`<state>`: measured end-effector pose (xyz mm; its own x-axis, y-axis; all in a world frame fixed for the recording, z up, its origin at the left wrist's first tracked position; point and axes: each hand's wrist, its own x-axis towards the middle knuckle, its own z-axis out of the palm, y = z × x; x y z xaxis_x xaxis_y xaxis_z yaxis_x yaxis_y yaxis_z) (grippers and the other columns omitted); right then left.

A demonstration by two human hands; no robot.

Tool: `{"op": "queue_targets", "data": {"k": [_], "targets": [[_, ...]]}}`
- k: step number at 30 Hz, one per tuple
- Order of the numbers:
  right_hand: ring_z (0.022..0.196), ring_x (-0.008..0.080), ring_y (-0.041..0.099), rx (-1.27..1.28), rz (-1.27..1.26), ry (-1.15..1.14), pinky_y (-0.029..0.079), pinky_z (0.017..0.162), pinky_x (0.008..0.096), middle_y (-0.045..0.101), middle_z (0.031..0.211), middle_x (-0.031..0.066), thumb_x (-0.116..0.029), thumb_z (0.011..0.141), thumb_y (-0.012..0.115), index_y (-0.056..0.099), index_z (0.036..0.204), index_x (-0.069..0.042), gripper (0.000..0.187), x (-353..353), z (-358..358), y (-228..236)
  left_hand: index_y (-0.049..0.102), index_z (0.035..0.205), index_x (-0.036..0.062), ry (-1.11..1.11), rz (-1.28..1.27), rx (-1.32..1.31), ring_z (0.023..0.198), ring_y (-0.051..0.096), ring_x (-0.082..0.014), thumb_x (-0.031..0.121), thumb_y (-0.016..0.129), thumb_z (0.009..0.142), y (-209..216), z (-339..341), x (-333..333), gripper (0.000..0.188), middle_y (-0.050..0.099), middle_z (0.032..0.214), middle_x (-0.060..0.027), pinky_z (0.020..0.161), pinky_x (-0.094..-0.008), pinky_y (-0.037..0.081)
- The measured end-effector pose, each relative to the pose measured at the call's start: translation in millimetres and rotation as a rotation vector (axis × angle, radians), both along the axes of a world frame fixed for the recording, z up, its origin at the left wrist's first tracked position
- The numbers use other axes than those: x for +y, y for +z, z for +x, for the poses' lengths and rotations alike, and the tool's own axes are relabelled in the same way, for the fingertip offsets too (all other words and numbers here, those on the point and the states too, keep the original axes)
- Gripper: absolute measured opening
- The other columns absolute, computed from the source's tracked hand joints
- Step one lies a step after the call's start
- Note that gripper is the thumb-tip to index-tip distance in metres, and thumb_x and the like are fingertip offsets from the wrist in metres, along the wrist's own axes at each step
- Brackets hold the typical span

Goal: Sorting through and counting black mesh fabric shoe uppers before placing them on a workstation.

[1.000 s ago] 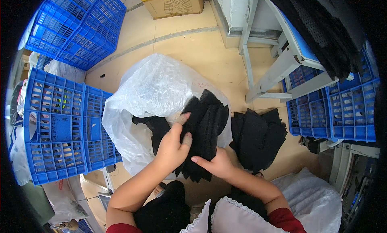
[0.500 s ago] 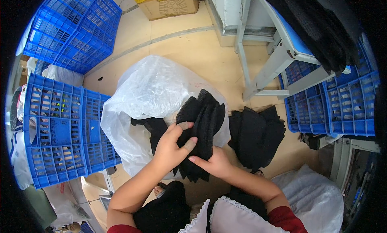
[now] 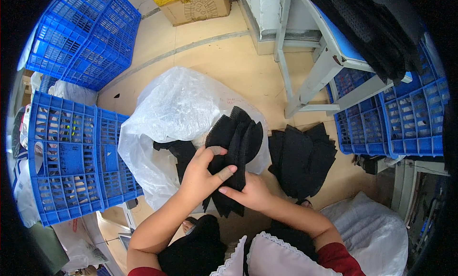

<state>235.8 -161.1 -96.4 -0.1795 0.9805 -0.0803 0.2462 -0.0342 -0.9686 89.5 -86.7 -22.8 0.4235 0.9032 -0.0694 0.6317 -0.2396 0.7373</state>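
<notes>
Between my two hands is a bunch of black mesh fabric pieces (image 3: 244, 141), fanned at the top and jagged at the lower end. My left hand (image 3: 205, 170) grips its left side, with thumb and forefinger on the front layer. A wrap shows on that thumb and on a finger. My right hand (image 3: 250, 192) holds the lower right side, its thumb across the front and the other fingers hidden behind. Under the bunch lies a white translucent plastic bag (image 3: 174, 104), with more black fabric (image 3: 183, 154) at its opening. A fanned pile of black pieces (image 3: 303, 159) rests on the floor to the right.
Blue plastic crates (image 3: 64, 154) stand at the left, more (image 3: 88, 35) at the far left. A white-legged stool or table (image 3: 317, 80) with black fabric (image 3: 367, 30) on top is at the right, beside blue crates (image 3: 415, 116). A cardboard box (image 3: 198, 8) sits at the back.
Both hands and the bunch of fabric pieces have shifted very slightly left in the picture, and so has the whole scene. The grip looks the same.
</notes>
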Motion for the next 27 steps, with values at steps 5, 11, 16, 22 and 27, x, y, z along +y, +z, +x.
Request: {"op": "queue_targets", "data": {"k": [5,11,16,22,27], "targets": [[0.082,0.0397,0.063,-0.018,0.038,-0.006,0.051,0.071,0.0439,0.064,0.091,0.021,-0.048,0.076,0.068,0.046,0.121,-0.002,0.069,1,0,1,0.058,0.105,0.0019,0.011,-0.012,-0.1,0.091,0.058,-0.0316,0.013,0.067,0.079,-10,-6,0,0.03,0.058,0.098,-0.0156,0.082,-0.0349,0.046],[0.081,0.0395,0.064,0.024,0.071,-0.002,0.051,0.07,0.0437,0.064,0.091,0.0207,-0.05,0.075,0.068,0.044,0.123,-0.002,0.072,1,-1,-2,0.056,0.108,0.0012,0.073,0.057,-0.181,0.094,0.057,-0.0348,0.006,0.058,0.084,-4,7,-4,0.025,0.057,0.101,-0.0174,0.084,-0.0355,0.046],[0.08,0.0405,0.063,-0.036,0.035,0.021,0.051,0.069,0.0442,0.064,0.091,0.0212,-0.053,0.075,0.067,0.043,0.124,-0.002,0.075,1,0,-2,0.053,0.111,0.0015,-0.042,-0.011,-0.047,0.097,0.055,-0.0297,0.004,0.059,0.083,0,3,-2,0.028,0.056,0.104,-0.0154,0.087,-0.0343,0.043],[0.08,0.0417,0.063,-0.049,0.047,0.008,0.051,0.068,0.0452,0.063,0.091,0.0223,-0.054,0.075,0.065,0.041,0.127,-0.002,0.077,1,0,-1,0.055,0.111,0.001,-0.021,-0.049,-0.065,0.1,0.056,-0.0309,0.005,0.059,0.082,-3,0,-1,0.03,0.056,0.105,-0.0177,0.086,-0.0343,0.045],[0.081,0.0418,0.063,-0.03,0.087,0.011,0.051,0.069,0.0457,0.063,0.092,0.0225,-0.054,0.075,0.065,0.039,0.129,-0.003,0.079,1,0,-2,0.055,0.113,0.0017,0.158,-0.016,-0.258,0.101,0.055,-0.0316,0.0,0.053,0.083,-7,7,-6,0.03,0.054,0.106,-0.0179,0.089,-0.0347,0.043]]}}
